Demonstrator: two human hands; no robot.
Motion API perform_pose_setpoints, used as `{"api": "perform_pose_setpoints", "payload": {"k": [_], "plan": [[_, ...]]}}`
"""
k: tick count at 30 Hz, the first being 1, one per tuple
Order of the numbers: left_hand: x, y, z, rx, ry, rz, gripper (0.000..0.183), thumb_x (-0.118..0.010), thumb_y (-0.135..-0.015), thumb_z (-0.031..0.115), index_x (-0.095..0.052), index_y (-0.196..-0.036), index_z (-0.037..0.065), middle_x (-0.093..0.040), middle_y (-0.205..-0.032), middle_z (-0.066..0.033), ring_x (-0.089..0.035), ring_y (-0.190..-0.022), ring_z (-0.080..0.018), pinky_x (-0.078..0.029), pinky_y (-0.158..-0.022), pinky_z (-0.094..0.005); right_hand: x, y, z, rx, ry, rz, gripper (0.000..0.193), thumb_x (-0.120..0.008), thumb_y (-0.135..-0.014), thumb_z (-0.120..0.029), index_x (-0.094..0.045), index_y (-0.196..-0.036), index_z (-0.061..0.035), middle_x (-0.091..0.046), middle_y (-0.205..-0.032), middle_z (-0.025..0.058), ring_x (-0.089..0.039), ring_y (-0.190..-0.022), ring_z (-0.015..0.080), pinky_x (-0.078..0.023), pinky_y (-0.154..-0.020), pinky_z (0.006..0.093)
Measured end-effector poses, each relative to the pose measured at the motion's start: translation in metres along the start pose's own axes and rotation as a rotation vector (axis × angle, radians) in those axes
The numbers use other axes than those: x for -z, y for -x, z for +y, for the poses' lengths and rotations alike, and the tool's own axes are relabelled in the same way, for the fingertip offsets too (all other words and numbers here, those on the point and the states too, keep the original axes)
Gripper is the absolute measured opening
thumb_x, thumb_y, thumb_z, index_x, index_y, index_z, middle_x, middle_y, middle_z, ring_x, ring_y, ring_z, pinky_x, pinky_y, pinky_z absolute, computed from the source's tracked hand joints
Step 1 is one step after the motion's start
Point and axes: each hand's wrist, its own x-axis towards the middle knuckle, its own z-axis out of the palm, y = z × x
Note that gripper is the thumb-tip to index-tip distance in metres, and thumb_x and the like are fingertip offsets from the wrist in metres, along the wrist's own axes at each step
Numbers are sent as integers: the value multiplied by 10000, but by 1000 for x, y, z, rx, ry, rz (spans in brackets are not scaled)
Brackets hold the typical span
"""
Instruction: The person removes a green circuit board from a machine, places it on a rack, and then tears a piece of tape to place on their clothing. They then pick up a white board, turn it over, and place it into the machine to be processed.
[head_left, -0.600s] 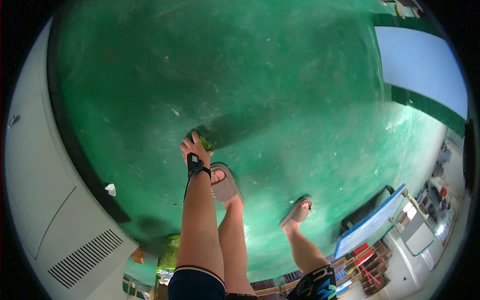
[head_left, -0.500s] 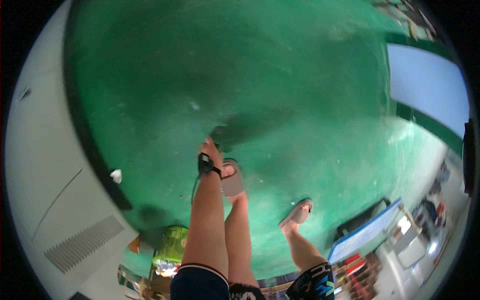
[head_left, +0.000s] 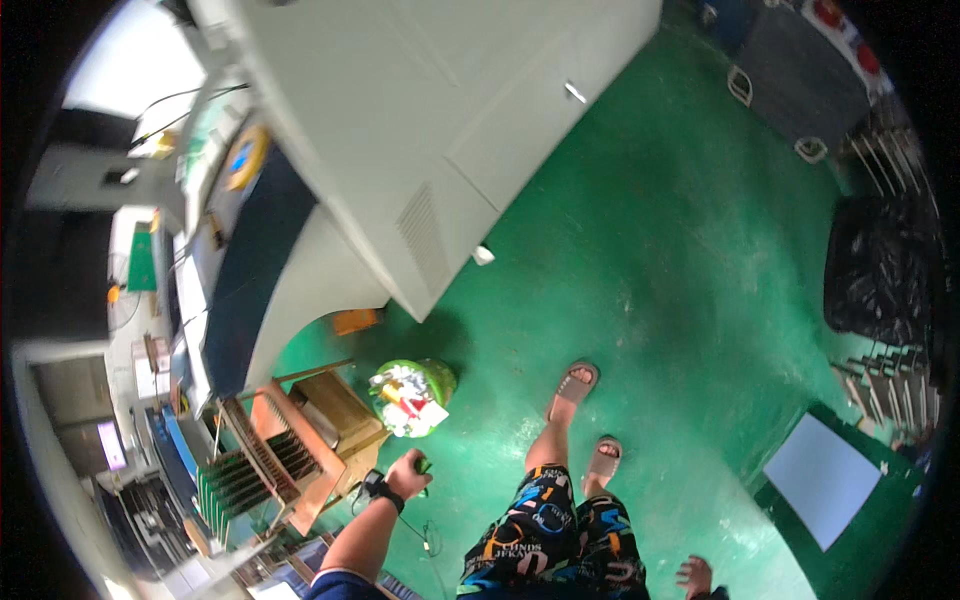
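Note:
My left hand is closed round a small green object, whose kind I cannot make out because the fingers cover most of it. A black band with a thin cable sits on that wrist. Beyond this hand stands a green bin filled with white and red scraps; the two are apart. Low in the picture, at the right, my right hand hangs over the green floor with its fingers apart and nothing in it.
A big pale cabinet fills the upper middle. Wooden slotted racks and a brown box stand at the left. A loose cable lies on the floor. To the right are a black-bagged container and a light blue panel.
The view has swung left, bringing the cabinet, bin and racks further in. My left hand, earlier stretched low beside my foot, is now nearer the bin. My right hand has come into view.

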Motion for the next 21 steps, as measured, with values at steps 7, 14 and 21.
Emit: {"api": "perform_pose_setpoints", "payload": {"k": [7, 14, 21], "plan": [[-52, 145, -13, 170, 546, 289, 505, -745, -620, 353, -525, -973, 67, -619, -819, -123, -617, -749, -241, -498, -691, -337, -204, 57, -109, 561, 921, 364, 242, -433, -830, -116, -521, -1053, -90, -568, -837, 99, -564, -594, 210, -458, -472, 334], [-173, 235, -103, 470, 783, 320, 611, -749, -599, 432, -558, -1036, 49, -630, -942, -163, -618, -880, -269, -483, -790, -349, -329, 77, -123, 625, 1093, 319, 300, -439, -834, -141, -491, -1123, -84, -575, -880, 94, -577, -654, 217, -473, -520, 349], [-202, 267, -210, 730, 1265, 775, 444, -759, -620, 200, -527, -947, 8, -575, -805, -71, -533, -703, -153, -465, -665, -301, -437, 74, -106, 736, 1054, 218, 306, -479, -835, -192, -488, -1128, -105, -567, -858, 62, -573, -683, 207, -468, -514, 345]]}}
